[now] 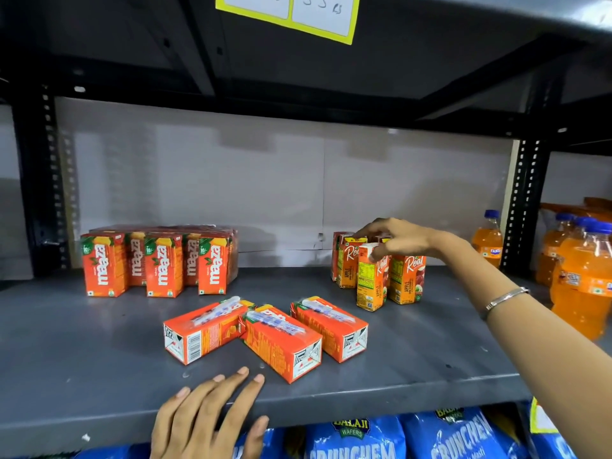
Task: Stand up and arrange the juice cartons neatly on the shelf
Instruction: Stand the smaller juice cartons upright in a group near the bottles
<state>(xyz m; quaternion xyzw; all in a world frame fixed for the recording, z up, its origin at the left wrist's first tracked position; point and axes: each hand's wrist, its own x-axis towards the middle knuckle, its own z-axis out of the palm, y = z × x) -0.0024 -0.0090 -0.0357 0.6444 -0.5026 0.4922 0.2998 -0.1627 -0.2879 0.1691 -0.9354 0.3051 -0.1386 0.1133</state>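
Shelf: grey metal shelf (pixel 99 352) with a pale back panel, black slotted uprights at both sides.
Standing Maaza cartons: a block of upright orange Maaza cartons (pixel 159 263) at the far left, some in clear wrap.
Fallen Maaza cartons: three lying on their sides near the middle front; left one (pixel 202 329), middle one (pixel 281 342) and right one (pixel 331 326), touching each other in a fan.
Real apple cartons: a cluster standing at the far right (pixel 405 278); the front carton (pixel 371 279) tilts slightly.
Right hand: right hand (pixel 394 241) reaches in from the right, its grip pinched on the top of the front carton; a metal bangle (pixel 503 298) on the wrist.
Left hand: left hand (pixel 208 415) lies flat on the shelf's front edge, grip released, fingers spread, just near the middle fallen carton.
Right bay: orange Fanta bottles (pixel 583 276) with blue caps.
Below: blue Balaji wafer packs (pixel 354 435).
Above: yellow-edged price tag (pixel 291 11).
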